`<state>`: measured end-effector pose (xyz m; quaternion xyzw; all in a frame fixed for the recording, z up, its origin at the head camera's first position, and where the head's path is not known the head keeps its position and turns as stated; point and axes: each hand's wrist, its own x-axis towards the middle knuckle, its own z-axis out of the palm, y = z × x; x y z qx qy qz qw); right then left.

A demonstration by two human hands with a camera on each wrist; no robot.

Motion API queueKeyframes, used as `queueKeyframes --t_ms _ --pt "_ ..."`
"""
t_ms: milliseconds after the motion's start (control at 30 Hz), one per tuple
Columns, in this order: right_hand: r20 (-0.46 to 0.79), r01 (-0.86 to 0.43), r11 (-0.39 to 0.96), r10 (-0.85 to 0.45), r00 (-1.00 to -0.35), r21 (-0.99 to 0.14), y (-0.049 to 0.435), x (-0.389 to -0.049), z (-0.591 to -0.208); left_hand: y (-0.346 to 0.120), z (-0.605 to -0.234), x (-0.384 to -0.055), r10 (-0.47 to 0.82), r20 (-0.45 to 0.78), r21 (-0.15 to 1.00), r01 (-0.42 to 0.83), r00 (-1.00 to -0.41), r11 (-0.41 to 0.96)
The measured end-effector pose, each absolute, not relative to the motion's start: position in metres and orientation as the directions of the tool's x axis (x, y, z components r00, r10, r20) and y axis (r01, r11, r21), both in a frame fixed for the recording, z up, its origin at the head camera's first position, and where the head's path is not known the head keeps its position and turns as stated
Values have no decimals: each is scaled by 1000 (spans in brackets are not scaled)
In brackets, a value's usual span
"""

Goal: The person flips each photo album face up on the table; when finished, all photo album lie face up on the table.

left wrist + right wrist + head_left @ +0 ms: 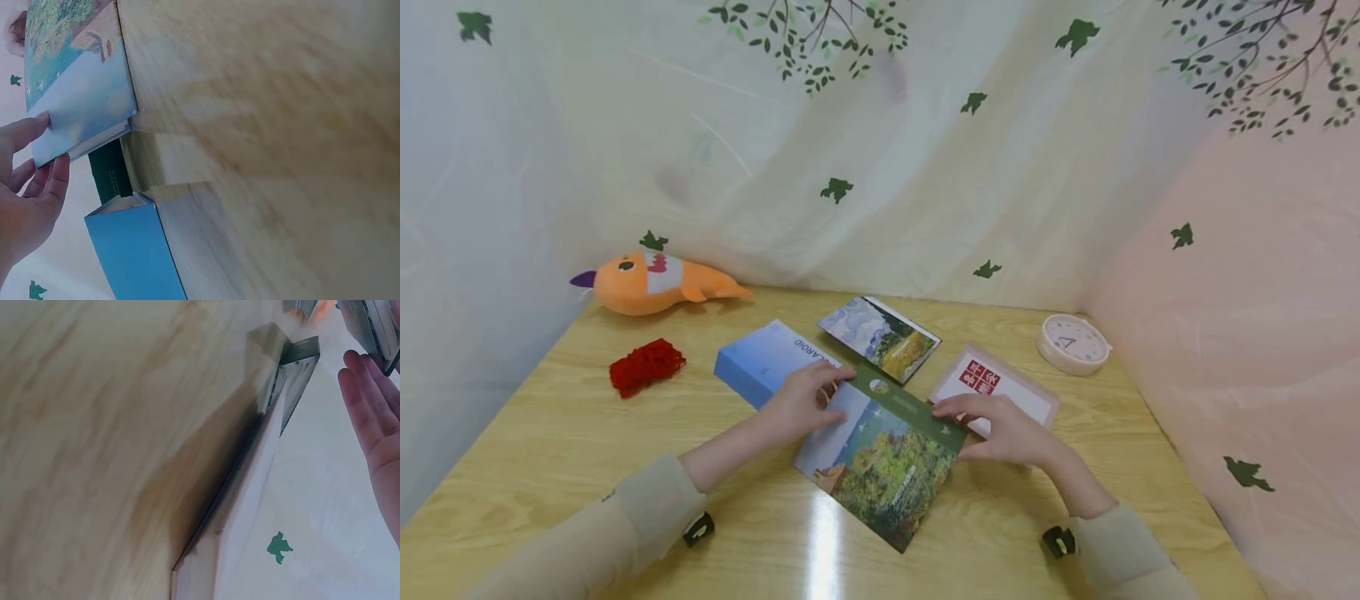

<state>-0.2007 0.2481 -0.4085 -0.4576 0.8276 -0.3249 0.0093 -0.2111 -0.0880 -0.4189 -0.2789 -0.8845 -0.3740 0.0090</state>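
Observation:
A book (887,467) with a painted tree-and-sky cover and a green band is held tilted above the table between both hands. My left hand (801,404) pinches its upper left corner, thumb on one face and fingers on the other in the left wrist view, where pale page edges show. On the opposite side, my right hand (1007,429) grips the end by the green band; the right wrist view shows fingers (362,406) under a corner. Just behind the left hand lies a thick blue box-shaped item (760,358) with dark lettering.
Another painted-cover book (880,337) lies behind. A white-covered item with red characters (1000,387) is partly behind the right hand. A round pale clock (1073,343) sits far right. Red yarn (647,367) and an orange plush toy (662,283) lie left. Cloth hangs around the wooden table (760,533).

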Motion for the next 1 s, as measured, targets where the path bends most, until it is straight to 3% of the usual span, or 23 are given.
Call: queueKeyframes --t_ms 400,1000 --pt "303 -774 366 -767 -565 -516 246 -202 -399 -88 -411 -211 458 233 686 479 -858 547" --pt "273 -659 367 -699 -661 -657 233 -182 -369 -87 -401 -209 416 338 690 523 -844 501"
